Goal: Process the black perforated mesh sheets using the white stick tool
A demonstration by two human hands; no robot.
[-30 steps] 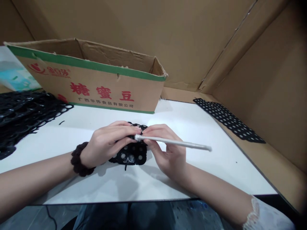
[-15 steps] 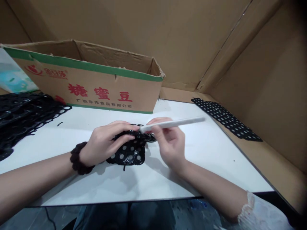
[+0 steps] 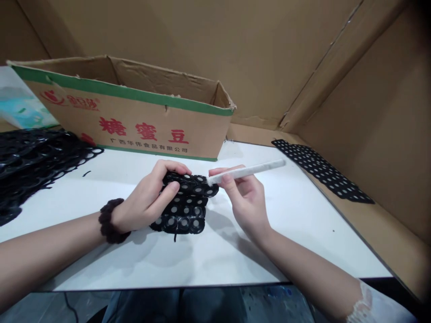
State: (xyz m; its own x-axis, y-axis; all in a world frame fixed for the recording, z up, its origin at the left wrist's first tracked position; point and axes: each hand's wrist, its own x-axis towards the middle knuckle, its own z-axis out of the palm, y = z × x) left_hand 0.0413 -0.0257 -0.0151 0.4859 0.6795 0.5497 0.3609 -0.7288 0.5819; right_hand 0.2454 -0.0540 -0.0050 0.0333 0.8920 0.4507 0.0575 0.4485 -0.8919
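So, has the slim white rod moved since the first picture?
Yes: the free end of the rod has swung upward in view, closer to the green-edged brown cardboard box.

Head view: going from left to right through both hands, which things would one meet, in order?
Heap of glossy black sheets with ring shapes → dark fuzzy wristband → left hand → black pale-dotted sheet it holds → right hand holding a slim white stick → flat black strip with pale dots.

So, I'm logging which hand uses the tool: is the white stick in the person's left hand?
No, the right hand holds the white stick, while the left hand grips the black dotted piece.
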